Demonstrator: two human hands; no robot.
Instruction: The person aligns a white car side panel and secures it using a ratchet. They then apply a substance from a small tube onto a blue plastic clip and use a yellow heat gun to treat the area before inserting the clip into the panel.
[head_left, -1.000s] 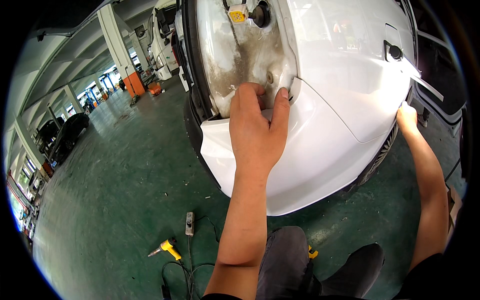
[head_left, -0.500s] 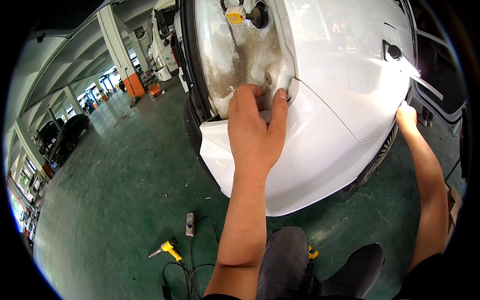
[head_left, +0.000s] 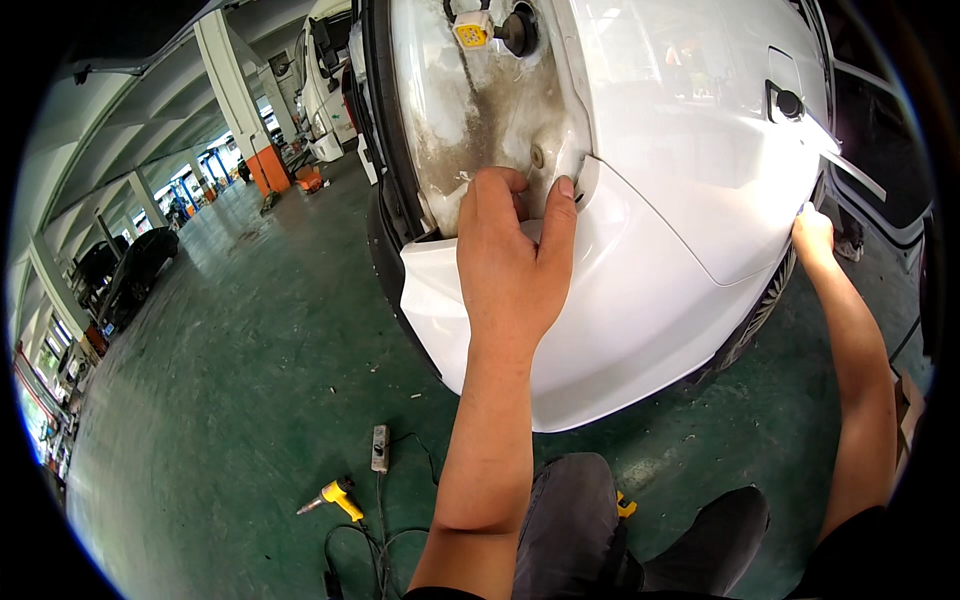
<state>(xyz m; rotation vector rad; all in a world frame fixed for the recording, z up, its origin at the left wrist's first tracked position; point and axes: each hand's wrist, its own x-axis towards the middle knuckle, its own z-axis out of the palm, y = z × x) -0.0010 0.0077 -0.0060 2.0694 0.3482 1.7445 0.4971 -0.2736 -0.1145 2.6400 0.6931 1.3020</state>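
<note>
In front of me is the rear corner of a white car, with a white bumper fitted below the body panel. My left hand lies over the bumper's upper edge, its fingers curled into the dirty lamp recess and the thumb apart on the bumper corner. Far to the right, my right hand is closed at the wheel arch beside the tyre; its fingertips and whatever they grip are mostly hidden. A yellow-and-white connector hangs at the top of the recess.
On the green floor lie a yellow heat gun, a power strip and dark cables. Another yellow item is beside my leg. An open car door stands at right. An orange-and-white pillar rises at left.
</note>
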